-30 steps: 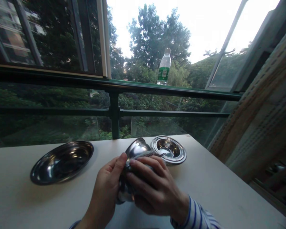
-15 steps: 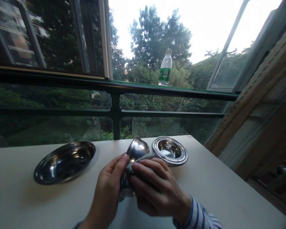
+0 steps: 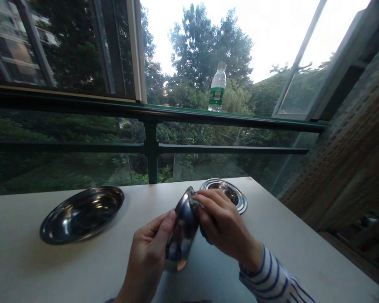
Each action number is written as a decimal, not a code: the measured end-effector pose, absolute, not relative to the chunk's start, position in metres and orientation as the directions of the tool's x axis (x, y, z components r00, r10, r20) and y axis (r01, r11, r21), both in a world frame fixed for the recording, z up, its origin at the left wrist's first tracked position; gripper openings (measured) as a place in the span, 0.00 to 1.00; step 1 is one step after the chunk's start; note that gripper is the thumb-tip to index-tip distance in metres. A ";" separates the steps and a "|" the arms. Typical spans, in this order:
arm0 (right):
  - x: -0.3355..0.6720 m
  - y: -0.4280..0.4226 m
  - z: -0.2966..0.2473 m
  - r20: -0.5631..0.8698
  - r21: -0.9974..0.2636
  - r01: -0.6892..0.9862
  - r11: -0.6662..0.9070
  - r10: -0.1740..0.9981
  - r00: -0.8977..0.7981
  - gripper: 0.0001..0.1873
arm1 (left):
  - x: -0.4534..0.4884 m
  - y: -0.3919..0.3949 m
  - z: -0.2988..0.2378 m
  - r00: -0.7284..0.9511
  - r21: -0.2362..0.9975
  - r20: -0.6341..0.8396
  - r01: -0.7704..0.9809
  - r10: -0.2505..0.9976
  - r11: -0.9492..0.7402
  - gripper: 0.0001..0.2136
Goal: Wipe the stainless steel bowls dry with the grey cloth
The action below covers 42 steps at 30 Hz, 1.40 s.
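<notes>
My left hand (image 3: pixel 153 248) grips a shiny metal bowl (image 3: pixel 181 235) by its left edge, thumb on the near side. The bowl is tilted on its side above the table. At its upper right rim, my right hand (image 3: pixel 225 223) presses a bunched grey cloth (image 3: pixel 195 203) against the metal, fingers closed on it. Most of the cloth is hidden under the fingers. Just behind the right hand, a small stack of metal bowls (image 3: pixel 244 203) with wide rims is partly covered. A larger oval metal bowl (image 3: pixel 82 216) rests to the left.
The white table (image 3: pixel 139 198) ends at a green railing (image 3: pixel 183 118) and glass. A plastic bottle (image 3: pixel 217 90) with a green label stands on the rail. To the right rises a brownish, perforated upright structure (image 3: pixel 344 168).
My right hand and the cloth have moved up and right, from the bowl's middle to its rim. The held bowl has turned in my left hand, and the view has shifted slightly.
</notes>
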State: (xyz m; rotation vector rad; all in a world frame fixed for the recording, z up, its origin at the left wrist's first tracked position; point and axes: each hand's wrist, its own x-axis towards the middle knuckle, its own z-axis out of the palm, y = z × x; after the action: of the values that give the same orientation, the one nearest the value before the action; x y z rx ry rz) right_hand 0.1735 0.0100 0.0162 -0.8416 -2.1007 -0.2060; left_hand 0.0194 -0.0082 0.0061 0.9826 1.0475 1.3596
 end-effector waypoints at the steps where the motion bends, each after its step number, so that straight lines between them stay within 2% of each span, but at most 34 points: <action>1: 0.173 0.010 0.016 0.749 -0.134 0.620 0.773 0.488 -0.447 0.13 | 0.020 -0.009 0.007 -0.060 0.964 -0.017 -0.267 0.998 0.000 0.14; 4: 0.173 0.010 0.015 0.733 -0.087 0.568 0.819 0.438 -0.520 0.14 | 0.021 -0.009 0.009 -0.088 0.950 -0.036 -0.311 0.995 0.007 0.13; 8: 0.176 0.012 0.013 0.762 -0.205 0.629 0.750 0.526 -0.379 0.13 | 0.020 -0.009 0.013 -0.100 0.952 -0.069 -0.303 0.993 0.036 0.14; 9: 0.175 0.011 0.014 0.755 -0.208 0.626 0.752 0.530 -0.387 0.14 | 0.020 -0.008 0.013 -0.096 0.954 -0.074 -0.298 0.993 0.043 0.14; 12: 0.172 0.007 0.015 0.726 -0.123 0.540 0.832 0.447 -0.523 0.14 | 0.019 -0.008 0.014 -0.082 0.947 -0.066 -0.319 0.994 0.036 0.13; 14: 0.170 0.008 0.015 0.729 -0.112 0.513 0.851 0.422 -0.539 0.14 | 0.019 -0.008 0.014 -0.083 0.944 -0.071 -0.327 0.994 0.040 0.12; 18: 0.177 0.021 0.012 0.747 -0.328 0.612 0.720 0.595 -0.299 0.12 | 0.018 -0.009 0.015 -0.051 0.940 -0.107 -0.330 0.993 0.084 0.14; 21: 0.185 0.026 0.013 0.714 -0.498 0.583 0.642 0.685 -0.144 0.12 | 0.016 -0.011 0.020 0.000 0.908 -0.142 -0.397 0.990 0.130 0.12; 25: 0.186 0.022 0.015 0.687 -0.570 0.536 0.623 0.719 -0.105 0.12 | 0.015 -0.012 0.025 0.025 0.870 -0.185 -0.460 0.982 0.176 0.09; 36: 0.183 0.020 0.011 0.689 -0.516 0.571 0.639 0.705 -0.166 0.13 | 0.016 -0.016 0.028 -0.027 0.884 -0.208 -0.433 0.978 0.177 0.12; 38: 0.180 0.014 0.013 0.708 -0.438 0.592 0.677 0.666 -0.237 0.13 | 0.015 -0.016 0.026 -0.039 0.900 -0.204 -0.401 0.978 0.172 0.13; 42: 0.173 0.006 0.015 0.738 -0.218 0.555 0.803 0.508 -0.445 0.17 | 0.015 -0.015 0.021 -0.044 0.929 -0.150 -0.347 0.988 0.126 0.13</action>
State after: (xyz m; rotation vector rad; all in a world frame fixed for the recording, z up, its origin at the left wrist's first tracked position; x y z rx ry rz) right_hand 0.1733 0.0056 0.0148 -0.7820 -2.1248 -0.0693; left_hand 0.0148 -0.0149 0.0206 0.8151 1.0598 1.3009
